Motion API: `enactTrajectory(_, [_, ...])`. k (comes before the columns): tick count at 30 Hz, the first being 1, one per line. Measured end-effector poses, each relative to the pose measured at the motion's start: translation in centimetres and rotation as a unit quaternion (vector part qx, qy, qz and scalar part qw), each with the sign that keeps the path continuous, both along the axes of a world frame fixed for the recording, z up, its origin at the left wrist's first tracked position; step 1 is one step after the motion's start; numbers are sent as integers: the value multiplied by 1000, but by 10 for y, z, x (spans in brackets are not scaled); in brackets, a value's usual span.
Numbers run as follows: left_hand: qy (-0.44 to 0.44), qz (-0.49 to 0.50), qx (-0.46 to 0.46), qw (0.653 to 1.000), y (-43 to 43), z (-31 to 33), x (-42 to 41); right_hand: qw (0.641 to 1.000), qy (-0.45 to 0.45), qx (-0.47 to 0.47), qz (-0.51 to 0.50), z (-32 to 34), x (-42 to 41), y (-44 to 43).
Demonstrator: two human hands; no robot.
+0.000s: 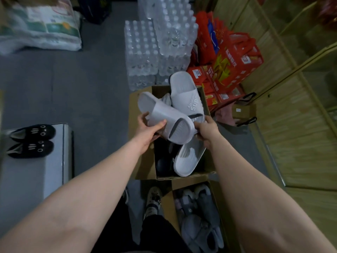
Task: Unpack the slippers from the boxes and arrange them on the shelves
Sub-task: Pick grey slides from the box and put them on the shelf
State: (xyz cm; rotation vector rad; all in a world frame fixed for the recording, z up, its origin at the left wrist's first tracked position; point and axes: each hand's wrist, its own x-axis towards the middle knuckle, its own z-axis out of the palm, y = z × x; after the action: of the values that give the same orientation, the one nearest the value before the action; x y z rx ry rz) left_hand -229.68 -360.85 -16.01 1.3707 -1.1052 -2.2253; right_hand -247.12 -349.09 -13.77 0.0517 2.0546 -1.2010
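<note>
Over an open cardboard box (142, 161) I hold two white slide slippers. My left hand (148, 130) grips the nearer white slipper (164, 117) by its side. My right hand (207, 130) holds the toe end of the second white slipper (187, 94), which bears raised "SUP" lettering and crosses behind the first. Inside the box lie another white slipper (188, 157) and dark slippers (164, 161). A second box (167, 201) nearer my feet holds grey fluffy slippers (200, 225). A pair of black plush slippers (31, 141) sits on a grey shelf surface (27, 179) at left.
Shrink-wrapped packs of water bottles (145, 52) stand behind the box. Red gift boxes and bags (228, 66) are stacked at the right, with a small brown paper bag (244, 111) beside them. A wooden shelf unit (300, 125) runs along the right. Packaged goods (40, 24) lie far left.
</note>
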Motion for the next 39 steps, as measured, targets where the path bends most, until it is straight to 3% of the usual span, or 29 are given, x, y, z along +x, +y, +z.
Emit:
enactTrajectory(6, [49,41,57,996,-1,16,3,997,-2,-49,63,19,-6,-10])
enactTrajectory(14, [62,186,-22,980,-34,62,41,977,-28,-125,168,59,15,-77])
enactTrajectory(25, [56,401,-52,913,-63,103,209,905,-56,-145,396,87,163,-191])
enactTrajectory(32, [33,492,-97,864,-60,92,313,858,-61,-96,501,75,256,-233])
enactTrajectory(39, [8,422,-85,902,-54,51,393,851,-63,-62,517,31,329,-253])
